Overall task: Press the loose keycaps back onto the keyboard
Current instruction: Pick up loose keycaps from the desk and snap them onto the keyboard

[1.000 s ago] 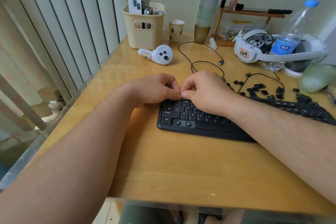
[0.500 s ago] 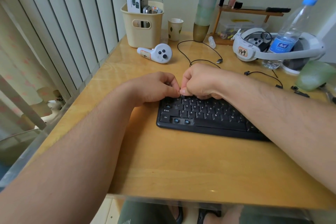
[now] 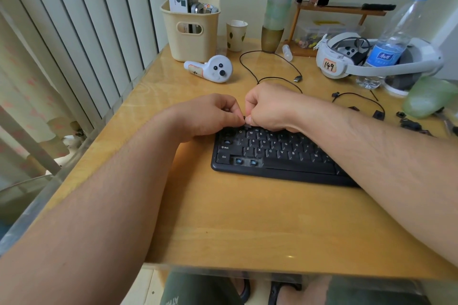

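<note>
A black keyboard (image 3: 277,153) lies on the wooden tabletop (image 3: 223,218) at about the centre of the view, its right end hidden under the right forearm. Both hands meet at its upper-left corner, at roughly 11 o'clock on the board. The left hand (image 3: 208,116) has its fingers curled, thumb and forefinger pinched together at a small dark keycap (image 3: 245,119) over the top row. The right hand (image 3: 267,106) is curled too, its fingertips touching the same spot, so both seem to pinch that one piece; most of it is hidden between the fingers. On the bottom row, right of the Ctrl key, two bare blue switch stems (image 3: 245,162) show where caps are off. More loose keycaps (image 3: 411,124) lie scattered on the tabletop at 3 o'clock from the hands, well apart from the board.

At 12 o'clock from the hands rests a white controller (image 3: 213,70), with a cream basket (image 3: 190,30) behind it. A white headset (image 3: 347,62) labelled 149 sits at 2 o'clock, a water bottle (image 3: 394,37) standing inside its strap.
</note>
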The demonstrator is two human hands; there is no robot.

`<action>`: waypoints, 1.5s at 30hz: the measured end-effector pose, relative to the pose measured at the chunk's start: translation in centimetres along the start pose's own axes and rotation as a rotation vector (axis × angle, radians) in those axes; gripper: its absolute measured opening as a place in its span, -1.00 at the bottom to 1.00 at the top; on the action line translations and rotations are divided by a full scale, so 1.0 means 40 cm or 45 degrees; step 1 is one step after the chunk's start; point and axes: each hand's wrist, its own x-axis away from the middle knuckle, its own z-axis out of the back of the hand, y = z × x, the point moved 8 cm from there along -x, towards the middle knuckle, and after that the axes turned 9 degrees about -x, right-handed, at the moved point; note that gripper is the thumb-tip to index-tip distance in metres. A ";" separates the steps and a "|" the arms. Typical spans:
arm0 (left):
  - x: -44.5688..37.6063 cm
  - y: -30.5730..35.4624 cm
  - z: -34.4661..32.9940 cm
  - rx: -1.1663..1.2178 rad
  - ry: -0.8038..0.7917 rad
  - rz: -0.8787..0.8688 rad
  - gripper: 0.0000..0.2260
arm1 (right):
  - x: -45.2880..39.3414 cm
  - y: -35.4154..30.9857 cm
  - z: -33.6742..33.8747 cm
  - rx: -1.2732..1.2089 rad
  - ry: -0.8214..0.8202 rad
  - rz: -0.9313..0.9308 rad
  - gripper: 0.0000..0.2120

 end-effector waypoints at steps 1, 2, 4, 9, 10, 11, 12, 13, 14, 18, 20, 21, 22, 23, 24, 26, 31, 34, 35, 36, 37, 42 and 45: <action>0.000 0.001 0.001 -0.005 -0.001 -0.007 -0.98 | -0.002 0.006 0.000 -0.032 -0.010 -0.001 -0.88; -0.001 0.002 0.001 -0.013 -0.005 -0.014 -0.97 | -0.003 0.013 -0.002 -0.082 -0.025 -0.005 -0.88; -0.002 0.001 0.002 -0.032 -0.016 -0.020 -0.96 | -0.006 0.029 -0.002 -0.205 -0.058 -0.011 -0.87; -0.003 0.000 0.004 -0.064 -0.010 -0.031 -0.95 | -0.005 0.040 -0.008 -0.218 -0.083 0.025 -0.90; -0.002 0.001 0.004 -0.067 -0.009 -0.034 -0.95 | -0.003 0.037 -0.008 -0.201 -0.063 0.033 -0.90; -0.002 0.001 0.005 -0.072 -0.007 -0.036 -0.94 | -0.001 0.034 -0.007 -0.196 -0.040 0.037 -0.89; -0.001 0.001 0.005 -0.074 -0.006 -0.036 -0.93 | -0.001 0.034 -0.006 -0.194 -0.023 0.036 -0.88; -0.001 0.002 0.006 -0.072 -0.006 -0.035 -0.93 | 0.002 0.033 -0.004 -0.196 -0.015 0.030 -0.87; 0.001 0.002 0.005 -0.068 -0.005 -0.032 -0.93 | 0.003 0.032 -0.003 -0.193 -0.014 0.019 -0.86; 0.004 0.007 0.005 -0.072 0.019 -0.037 -0.92 | 0.004 0.025 0.001 -0.129 0.016 0.014 -0.85; 0.004 0.008 0.005 -0.070 0.026 -0.036 -0.92 | 0.002 0.028 0.001 -0.123 0.022 -0.011 -0.85; 0.004 0.008 0.006 -0.069 0.027 -0.032 -0.92 | 0.002 0.031 -0.001 -0.140 0.008 -0.029 -0.86; 0.005 0.009 0.005 -0.070 0.024 -0.028 -0.92 | 0.001 0.035 -0.004 -0.184 -0.015 -0.052 -0.86; 0.005 0.009 0.006 -0.072 0.018 -0.025 -0.92 | -0.001 0.039 -0.006 -0.246 -0.041 -0.079 -0.85; 0.005 0.009 0.006 -0.076 0.013 -0.018 -0.92 | -0.003 0.042 -0.008 -0.311 -0.064 -0.108 -0.85; 0.006 0.009 0.007 -0.084 0.005 0.011 -0.92 | -0.003 0.042 -0.010 -0.376 -0.082 -0.149 -0.85; 0.004 0.007 0.007 -0.108 0.015 0.095 -0.94 | 0.004 0.018 -0.007 -0.156 -0.067 -0.126 -0.89; 0.001 0.008 0.005 -0.077 0.015 0.099 -0.92 | 0.001 0.012 -0.011 -0.154 -0.079 -0.139 -0.89; 0.000 0.006 0.005 -0.051 0.012 0.103 -0.90 | -0.002 0.013 -0.012 -0.208 -0.096 -0.164 -0.88; -0.001 0.004 0.006 -0.018 0.008 0.104 -0.87 | -0.007 0.017 -0.012 -0.270 -0.117 -0.193 -0.87; -0.002 0.001 0.007 0.024 0.011 0.106 -0.86 | -0.011 0.023 -0.012 -0.329 -0.146 -0.223 -0.86; -0.008 -0.014 0.016 0.120 0.072 0.142 -0.87 | -0.017 0.024 -0.014 -0.345 -0.211 -0.219 -0.89; -0.012 -0.012 0.013 0.082 0.072 0.127 -0.87 | -0.014 0.016 -0.009 -0.194 -0.152 -0.140 -0.90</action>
